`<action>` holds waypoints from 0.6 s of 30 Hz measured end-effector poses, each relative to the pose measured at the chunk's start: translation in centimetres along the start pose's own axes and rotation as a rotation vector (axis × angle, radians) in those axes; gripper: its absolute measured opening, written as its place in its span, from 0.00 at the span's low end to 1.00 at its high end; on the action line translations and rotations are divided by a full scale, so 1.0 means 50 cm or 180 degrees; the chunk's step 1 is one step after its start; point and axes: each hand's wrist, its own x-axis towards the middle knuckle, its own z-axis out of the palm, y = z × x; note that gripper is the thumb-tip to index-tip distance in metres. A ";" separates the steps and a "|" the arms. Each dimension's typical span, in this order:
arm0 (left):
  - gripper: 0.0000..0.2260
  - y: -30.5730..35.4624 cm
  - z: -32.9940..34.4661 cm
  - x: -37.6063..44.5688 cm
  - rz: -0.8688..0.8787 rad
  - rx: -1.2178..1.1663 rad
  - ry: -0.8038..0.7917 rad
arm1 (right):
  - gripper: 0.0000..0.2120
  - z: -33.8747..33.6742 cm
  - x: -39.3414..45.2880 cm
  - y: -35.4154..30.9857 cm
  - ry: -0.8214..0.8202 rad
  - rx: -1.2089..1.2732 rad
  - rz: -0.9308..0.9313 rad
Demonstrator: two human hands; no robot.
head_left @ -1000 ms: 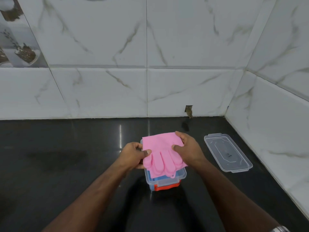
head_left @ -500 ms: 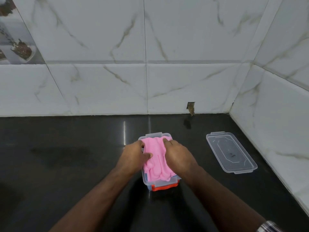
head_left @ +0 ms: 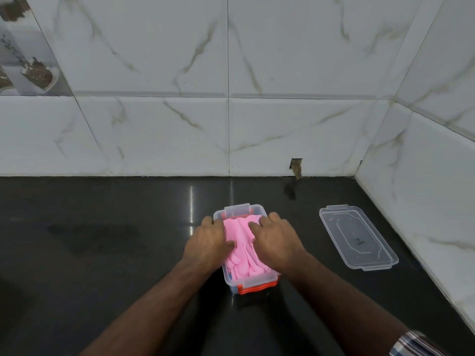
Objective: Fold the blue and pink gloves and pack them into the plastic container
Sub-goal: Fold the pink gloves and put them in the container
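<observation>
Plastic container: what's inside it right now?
Inside the plastic container, pink gloves fill the top, pressed by the left hand and right hand. A blue sliver shows beneath; the rest is covered.

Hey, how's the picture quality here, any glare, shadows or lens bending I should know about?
Head view: bright vertical glare streaks on the glossy black counter behind the container; tile lines bow from the wide-angle lens; a dark shadow falls below the forearms; the pink glove and the clear lid look sharp.
</observation>
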 end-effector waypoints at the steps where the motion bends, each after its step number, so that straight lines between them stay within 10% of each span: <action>1: 0.22 -0.003 -0.002 -0.002 -0.0006 -0.0053 0.0045 | 0.21 -0.012 -0.003 0.008 0.0035 0.0038 0.0042; 6: 0.27 -0.006 -0.032 -0.004 0.0502 0.0236 0.0313 | 0.30 -0.064 0.004 0.063 -0.0551 0.0209 -0.0221; 11: 0.35 0.030 -0.036 -0.001 0.1047 0.1080 -0.0703 | 0.42 -0.065 0.025 0.074 -0.1529 -0.0398 -0.0613; 18: 0.38 0.049 -0.021 0.007 0.1034 0.1903 -0.1133 | 0.40 -0.042 0.028 0.046 -0.1417 -0.1060 -0.0880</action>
